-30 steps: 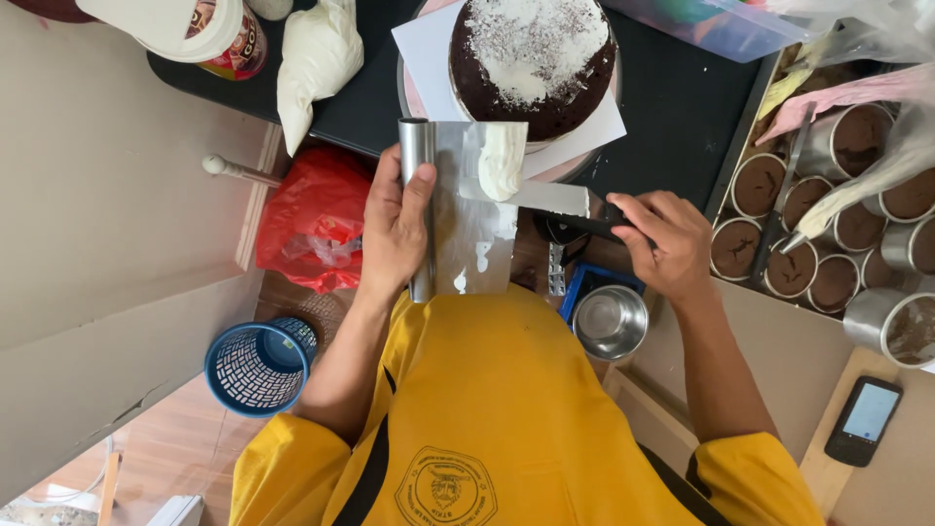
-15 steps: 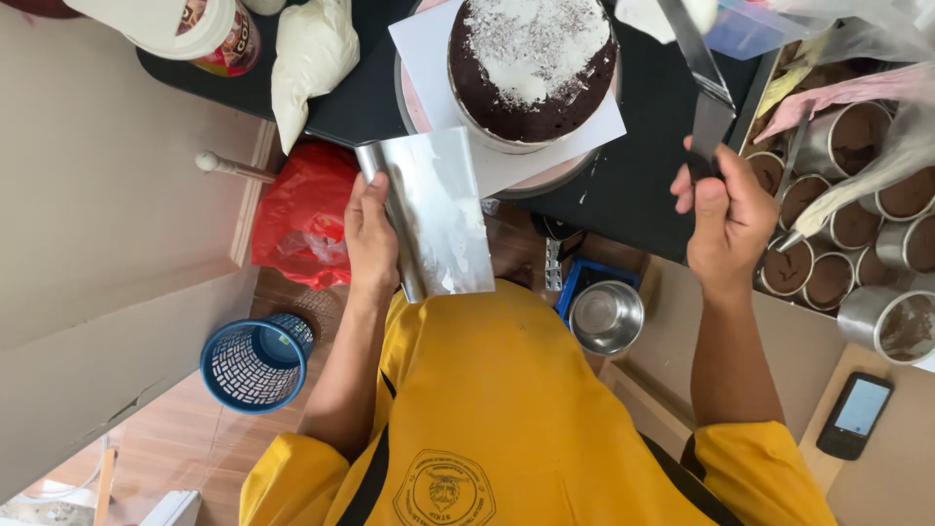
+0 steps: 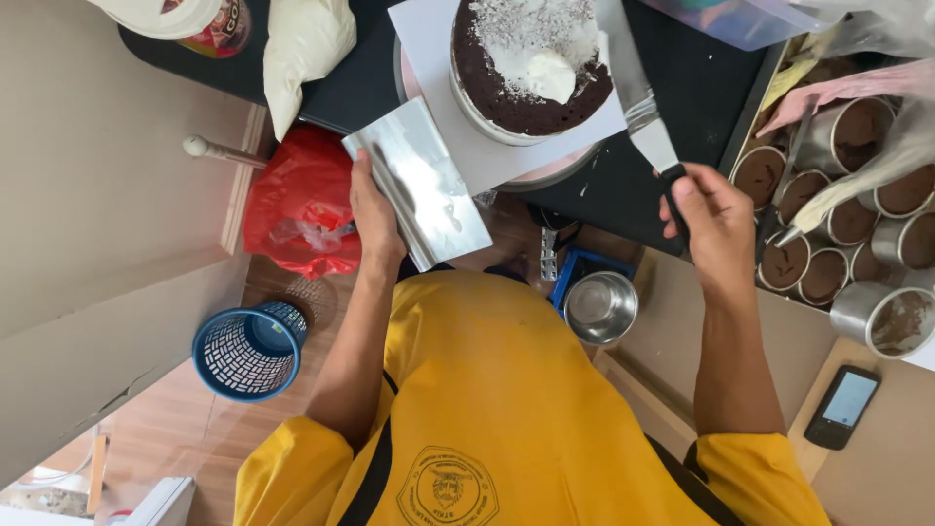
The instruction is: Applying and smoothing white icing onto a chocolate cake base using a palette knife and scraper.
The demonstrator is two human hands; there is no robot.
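A round chocolate cake [image 3: 531,73] with a dollop of white cream on top sits on white paper over a pink turntable [image 3: 545,170] on the black worktop. My left hand [image 3: 373,212] holds a flat metal scraper [image 3: 421,180] at the worktop's near edge, left of the cake. My right hand [image 3: 709,216] grips the black handle of an offset metal spatula [image 3: 633,93]; its blade lies along the cake's right side, reaching up toward the cream.
A tray of small chocolate cakes in metal cups [image 3: 838,224] stands at the right, with a phone [image 3: 842,407] below it. A white piping bag [image 3: 302,49], a red plastic bag [image 3: 302,200], a blue mesh basket [image 3: 248,349] and a steel bowl [image 3: 602,307] surround me.
My right hand has brought the spatula from the right over to the cake's right side, and a dollop of cream now sits on the cake. My left hand still holds the scraper.
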